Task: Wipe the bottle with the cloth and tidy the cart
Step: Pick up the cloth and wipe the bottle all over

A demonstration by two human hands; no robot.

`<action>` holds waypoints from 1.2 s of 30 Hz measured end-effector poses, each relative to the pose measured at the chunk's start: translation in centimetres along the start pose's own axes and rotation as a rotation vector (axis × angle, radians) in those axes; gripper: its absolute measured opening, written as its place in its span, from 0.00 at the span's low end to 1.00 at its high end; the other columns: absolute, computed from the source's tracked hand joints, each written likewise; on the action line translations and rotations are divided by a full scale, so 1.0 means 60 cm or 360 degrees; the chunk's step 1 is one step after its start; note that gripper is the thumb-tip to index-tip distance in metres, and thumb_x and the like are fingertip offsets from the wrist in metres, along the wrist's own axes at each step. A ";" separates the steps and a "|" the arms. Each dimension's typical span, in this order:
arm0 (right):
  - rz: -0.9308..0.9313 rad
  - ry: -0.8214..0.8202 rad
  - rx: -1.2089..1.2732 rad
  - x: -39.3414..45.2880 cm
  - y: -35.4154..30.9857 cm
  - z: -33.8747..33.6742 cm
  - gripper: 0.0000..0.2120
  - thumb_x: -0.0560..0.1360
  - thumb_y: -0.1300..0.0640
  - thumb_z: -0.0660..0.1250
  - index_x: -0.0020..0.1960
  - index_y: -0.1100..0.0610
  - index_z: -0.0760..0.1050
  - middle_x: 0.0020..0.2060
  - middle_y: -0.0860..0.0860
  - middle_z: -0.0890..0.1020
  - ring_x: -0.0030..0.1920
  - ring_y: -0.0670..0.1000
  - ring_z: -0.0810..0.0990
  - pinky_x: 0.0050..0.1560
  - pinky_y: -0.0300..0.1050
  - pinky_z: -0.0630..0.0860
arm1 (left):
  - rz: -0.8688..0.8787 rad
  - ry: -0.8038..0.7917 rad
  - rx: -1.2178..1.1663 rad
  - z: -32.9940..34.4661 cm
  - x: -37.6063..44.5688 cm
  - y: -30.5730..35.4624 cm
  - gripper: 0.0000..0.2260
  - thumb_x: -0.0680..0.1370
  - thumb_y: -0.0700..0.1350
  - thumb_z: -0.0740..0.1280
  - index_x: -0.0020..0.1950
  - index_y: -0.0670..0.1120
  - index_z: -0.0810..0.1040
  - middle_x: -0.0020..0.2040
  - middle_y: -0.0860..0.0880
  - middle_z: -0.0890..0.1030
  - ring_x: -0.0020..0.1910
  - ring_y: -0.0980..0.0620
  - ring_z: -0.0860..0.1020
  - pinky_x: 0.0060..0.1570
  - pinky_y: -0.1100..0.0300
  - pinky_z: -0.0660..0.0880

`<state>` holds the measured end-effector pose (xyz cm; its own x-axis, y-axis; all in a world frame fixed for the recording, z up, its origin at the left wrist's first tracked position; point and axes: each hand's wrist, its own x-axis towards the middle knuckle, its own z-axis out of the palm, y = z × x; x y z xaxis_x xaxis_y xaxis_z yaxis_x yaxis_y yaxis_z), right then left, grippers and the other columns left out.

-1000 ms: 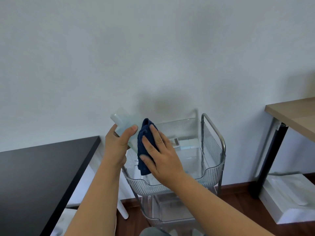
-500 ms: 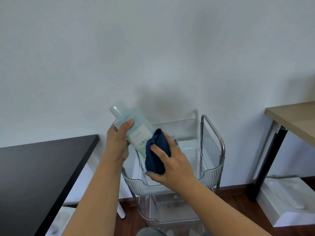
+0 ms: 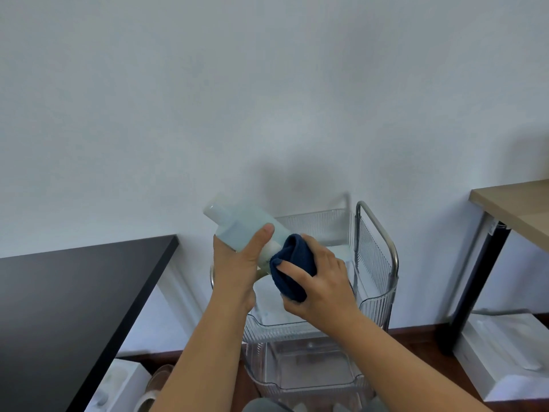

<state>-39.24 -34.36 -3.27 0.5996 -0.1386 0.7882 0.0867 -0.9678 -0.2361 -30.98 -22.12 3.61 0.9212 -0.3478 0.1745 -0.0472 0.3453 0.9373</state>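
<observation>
Here, left hand [image 3: 234,263] grips a pale blue bottle [image 3: 240,226], tilted, cap toward upper left, held above the clear cart [image 3: 377,281]. Right hand [image 3: 320,283] clenches a dark blue cloth [image 3: 292,263] against the bottle's lower end. Black table [image 3: 74,307] at left, wooden desk [image 3: 517,206] at right.
</observation>
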 end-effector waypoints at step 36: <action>0.0319 -0.0314 0.0632 0.000 -0.030 -0.006 0.53 0.61 0.43 0.76 0.75 0.38 0.47 0.68 0.51 0.67 0.58 0.55 0.75 0.53 0.56 0.78 | 0.0133 -0.0254 -0.0025 -0.026 0.009 0.002 0.31 0.68 0.57 0.67 0.70 0.50 0.67 0.61 0.47 0.78 0.58 0.47 0.79 0.52 0.47 0.79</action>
<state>-39.69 -32.69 -2.65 0.7717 -0.2347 0.5911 0.2276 -0.7660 -0.6012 -29.88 -20.93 3.38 0.8414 -0.4506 0.2984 -0.1138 0.3921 0.9129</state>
